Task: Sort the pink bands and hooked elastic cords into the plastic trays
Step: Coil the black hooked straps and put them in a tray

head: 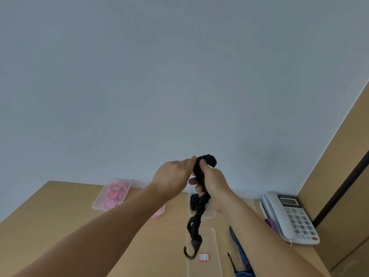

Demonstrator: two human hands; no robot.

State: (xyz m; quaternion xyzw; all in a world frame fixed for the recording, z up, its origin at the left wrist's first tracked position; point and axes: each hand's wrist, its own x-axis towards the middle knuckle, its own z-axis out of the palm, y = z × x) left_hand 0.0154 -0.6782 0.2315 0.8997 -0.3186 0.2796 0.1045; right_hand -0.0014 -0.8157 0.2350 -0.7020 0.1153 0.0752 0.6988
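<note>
While left hand (172, 177) and right hand (214, 183) grip bunched black cord (196, 217), curved hook (187, 254) dangles over clear tray (212, 243).

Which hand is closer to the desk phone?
Right. The right hand grips the black hooked cord left of the phone; the left hand, also on the cord, is farther left.

Light: bright, soft, even, no glare.
Shadows: just faint ones on the wall (277, 154).
Sharpness: slightly soft, hooked elastic cord (196, 211) smeary.
Edges: wide-angle bending, desk (60, 206) tilts.
</note>
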